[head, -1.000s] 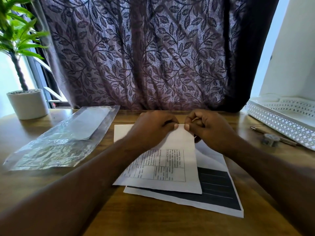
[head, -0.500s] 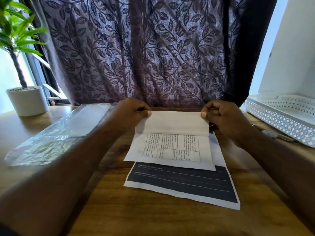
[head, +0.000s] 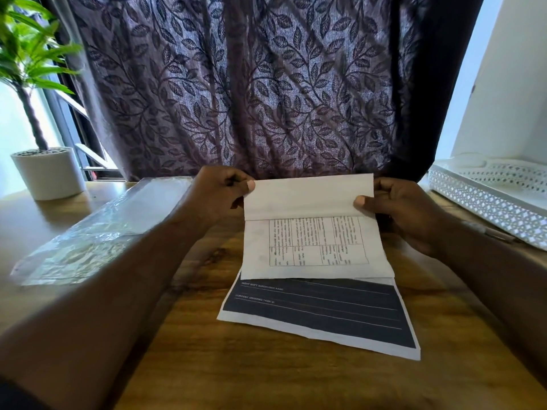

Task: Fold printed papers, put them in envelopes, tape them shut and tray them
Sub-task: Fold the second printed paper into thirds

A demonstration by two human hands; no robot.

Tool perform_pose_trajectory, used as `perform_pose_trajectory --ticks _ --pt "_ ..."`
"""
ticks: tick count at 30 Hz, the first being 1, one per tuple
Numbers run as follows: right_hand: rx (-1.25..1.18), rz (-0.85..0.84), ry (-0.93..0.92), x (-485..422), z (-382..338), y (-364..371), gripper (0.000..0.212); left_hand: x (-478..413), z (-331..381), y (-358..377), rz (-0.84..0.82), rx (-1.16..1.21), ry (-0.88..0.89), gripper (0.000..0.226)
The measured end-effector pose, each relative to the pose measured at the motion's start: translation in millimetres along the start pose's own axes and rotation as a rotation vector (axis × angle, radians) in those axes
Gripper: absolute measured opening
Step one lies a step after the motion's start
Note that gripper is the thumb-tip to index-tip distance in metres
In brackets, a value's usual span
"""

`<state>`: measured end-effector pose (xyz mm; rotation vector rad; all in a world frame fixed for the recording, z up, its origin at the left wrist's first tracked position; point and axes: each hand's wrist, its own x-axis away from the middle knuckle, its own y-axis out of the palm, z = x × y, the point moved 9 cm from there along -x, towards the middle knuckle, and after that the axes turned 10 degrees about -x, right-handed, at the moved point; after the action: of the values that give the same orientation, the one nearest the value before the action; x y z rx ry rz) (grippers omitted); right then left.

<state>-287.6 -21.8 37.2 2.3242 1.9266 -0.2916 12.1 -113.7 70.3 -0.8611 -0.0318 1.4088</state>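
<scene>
Sheet (head: 310, 247): thin matt white paper, sharply creased. Page (head: 319, 315) beneath: same paper, dark matt print. Table (head: 266, 380): smooth grained wood, faint sheen. Bag (head: 88, 244): clear glossy plastic, crinkled. Curtain (head: 236, 84): woven cloth, leaf pattern, slight shimmer. Tray (head: 488, 199): white, perforated, matt; plastic or metal unclear. Pot (head: 50, 176): matt white, smooth.

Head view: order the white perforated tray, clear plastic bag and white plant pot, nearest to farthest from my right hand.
1. White perforated tray, beside the right hand.
2. Clear plastic bag, left side.
3. White plant pot, far left.
</scene>
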Motion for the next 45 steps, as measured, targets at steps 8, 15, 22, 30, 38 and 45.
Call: perform_pose_trajectory --ticks 8,15,22,30,38,45 --pt "-0.163 0.068 -0.033 0 -4 -6 0.030 8 -4 25 -0.195 0.350 -0.120 0.020" --pt "-0.328 0.059 -0.031 -2 -6 -6 0.027 13 -1 34 -0.242 0.461 -0.140 0.020" --pt "-0.378 -0.044 0.027 -2 -3 3 0.036 16 -1 30 -0.301 0.649 -0.196 0.036" --pt "0.128 0.086 -0.167 -2 -11 -5 0.028 13 3 34 -0.256 0.238 -0.036 0.033" --pt "0.500 0.226 -0.435 11 -43 6 0.023 15 31 20 -0.072 -0.181 0.186 0.020" --pt "0.976 0.050 -0.752 35 -77 81 0.027 43 92 20 0.128 -0.449 0.549 0.016"
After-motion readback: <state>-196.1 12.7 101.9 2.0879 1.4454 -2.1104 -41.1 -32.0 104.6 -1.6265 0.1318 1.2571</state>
